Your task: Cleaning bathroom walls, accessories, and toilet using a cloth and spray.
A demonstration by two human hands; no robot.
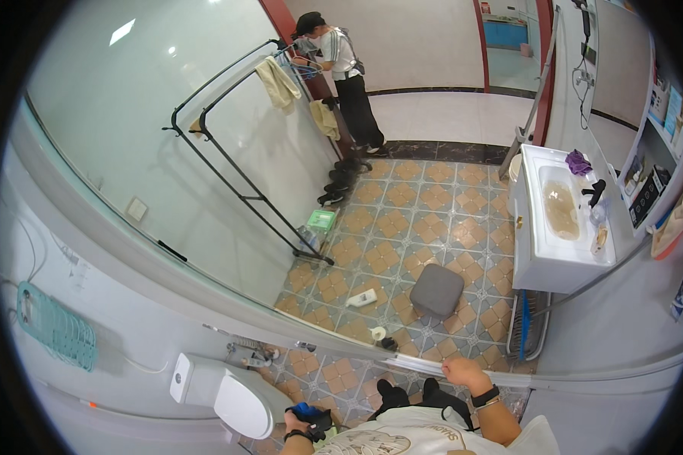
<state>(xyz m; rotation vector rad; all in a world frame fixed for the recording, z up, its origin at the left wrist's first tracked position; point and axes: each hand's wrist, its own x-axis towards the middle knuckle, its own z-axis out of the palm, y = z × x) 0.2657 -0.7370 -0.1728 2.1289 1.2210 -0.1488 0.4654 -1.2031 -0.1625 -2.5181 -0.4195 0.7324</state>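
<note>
At the lower left, my left hand [296,422] is closed on a bunched blue and black item [313,415], perhaps a cloth or glove; something pale green lies just beside it. My right hand [461,372] is curled at the white track or edge of the glass partition [495,377], in front of me; whether its fingers grip the edge I cannot tell. A white toilet [245,405] with its lid down stands left of my left hand. Beyond the partition, a grey stool [437,290] and a white bottle [362,298] lie on the tiled floor.
A black clothes rack [250,198] with a towel [278,84] leans along the left wall; a person [341,74] handles hangers at its far end. On the right stand a washbasin [560,202] holding murky water, a brush or broom [525,324] below it, and a ladder [538,96] behind.
</note>
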